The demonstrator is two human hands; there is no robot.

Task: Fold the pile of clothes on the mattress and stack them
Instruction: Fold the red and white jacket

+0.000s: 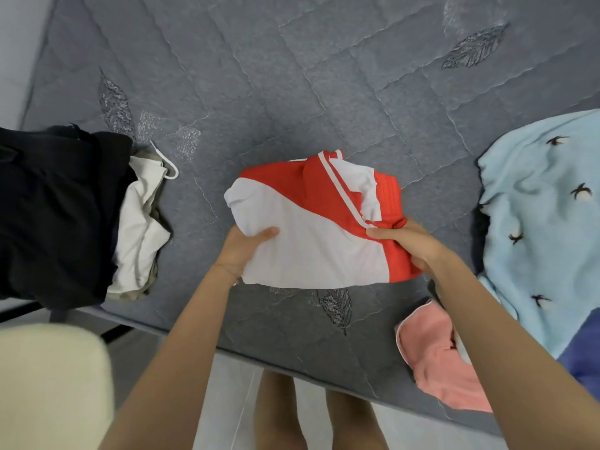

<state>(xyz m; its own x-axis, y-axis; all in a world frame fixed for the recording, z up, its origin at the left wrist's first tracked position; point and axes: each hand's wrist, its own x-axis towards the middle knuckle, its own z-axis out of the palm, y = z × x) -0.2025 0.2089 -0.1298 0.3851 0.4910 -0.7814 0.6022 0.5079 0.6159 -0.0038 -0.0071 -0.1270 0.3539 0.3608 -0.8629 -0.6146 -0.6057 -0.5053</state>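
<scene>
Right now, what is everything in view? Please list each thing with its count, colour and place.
mattress: one, grey, quilted, under all the clothes
red and white garment: one, red and white, partly folded, middle of the mattress
black garment: one, black, left side
white garment: one, white, crumpled, against the black garment's right edge
light blue cloth: one, light blue with small dark marks, right side
pink garment: one, pink, near right, partly behind the right arm
dark blue cloth: one, dark blue, lower right corner
cream object: one, cream, blurred, lower left
legs: two, bare, below the mattress edge
left hand: one, grips the garment's white part
right hand: one, grips its red part
</scene>
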